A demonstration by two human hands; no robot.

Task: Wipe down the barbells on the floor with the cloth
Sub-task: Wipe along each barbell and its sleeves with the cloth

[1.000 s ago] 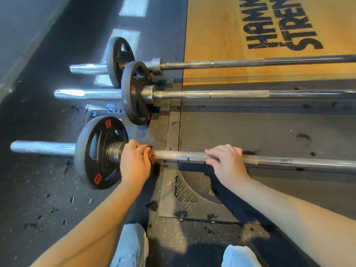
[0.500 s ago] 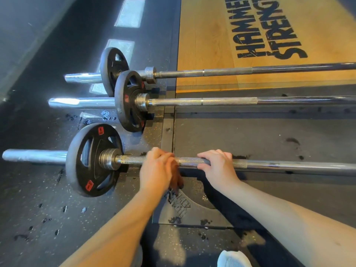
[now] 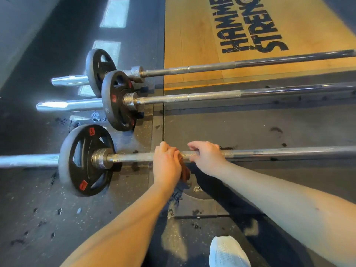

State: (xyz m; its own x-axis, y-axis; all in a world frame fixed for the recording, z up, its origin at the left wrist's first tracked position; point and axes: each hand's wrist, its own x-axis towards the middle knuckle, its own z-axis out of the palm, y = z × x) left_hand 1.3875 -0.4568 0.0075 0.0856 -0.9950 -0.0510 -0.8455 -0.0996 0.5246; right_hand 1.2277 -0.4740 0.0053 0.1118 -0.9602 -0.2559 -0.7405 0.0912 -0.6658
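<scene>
Clasped stiff, heavy-looking barbell shaft in right hand; squeezed limp cloth round it, seemingly, with left hand.

3 barbells on gym flr

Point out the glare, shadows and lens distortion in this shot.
Head view: strong glare on the middle barbell's sleeve and bright light patches on the dark floor; a dark band, likely shadow, lies under the right forearm; wide-angle distortion slants the far barbell and enlarges the forearms; the cloth under the left hand on the near barbell looks slightly soft.
</scene>
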